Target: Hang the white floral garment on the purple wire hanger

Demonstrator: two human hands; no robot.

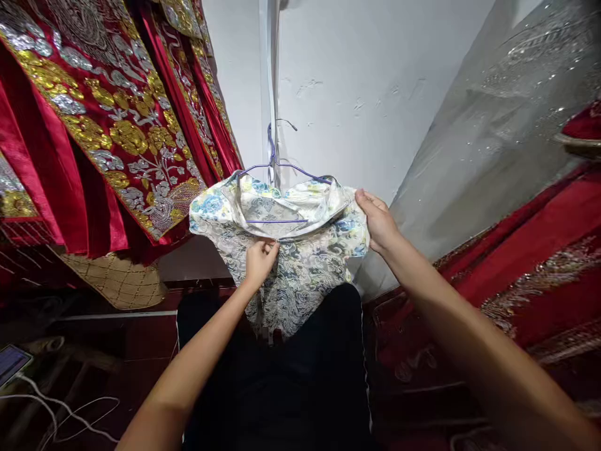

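A short-sleeved garment [300, 275] with a white, blue and yellow floral pattern hangs on a purple wire hanger [271, 164] in front of me. The hanger's hook points upward near the white wall corner. My left hand [260, 260] pinches the garment's front just below the neckline, its fingers closed. On the other side, my right hand [375, 219] grips the shoulder and sleeve edge, thumb on top and the other fingers partly hidden behind the cloth. Through the neck opening the hanger's lower bar shows. The garment's lower end hangs between my dark-trousered knees.
Red robes [126, 131] with gold and silver embroidery hang at the left. A sheer sparkling cloth [451, 163] and red embroidered fabric [539, 275] stand at the right. A phone [13, 364] with a white cable [70, 410] is at the lower left. A white wall [347, 81] rises ahead.
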